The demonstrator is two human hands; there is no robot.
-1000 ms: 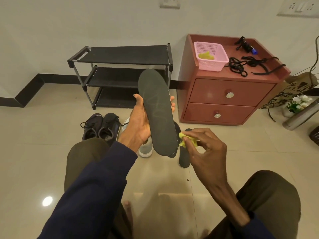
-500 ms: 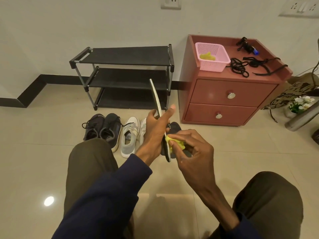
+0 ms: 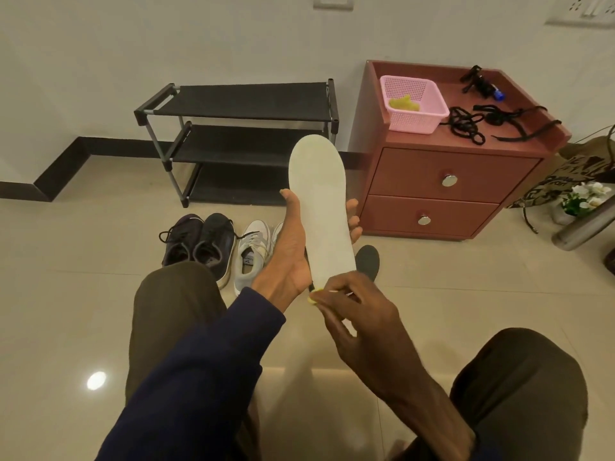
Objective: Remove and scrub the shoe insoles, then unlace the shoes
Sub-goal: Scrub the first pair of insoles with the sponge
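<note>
Pale insole [image 3: 318,207] stands upright in the left hand [image 3: 289,261], thumb and fingers clasping its edges. Just below that grip, the right hand [image 3: 361,319] pinches a yellow cloth [image 3: 313,300] against the insole's heel.

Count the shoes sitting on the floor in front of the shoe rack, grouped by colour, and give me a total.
Dark lace-up shoes: 2
White and grey mesh trainers: 2, the second mostly hidden behind the left hand gripping the pale foam insole
Total: 4
</note>
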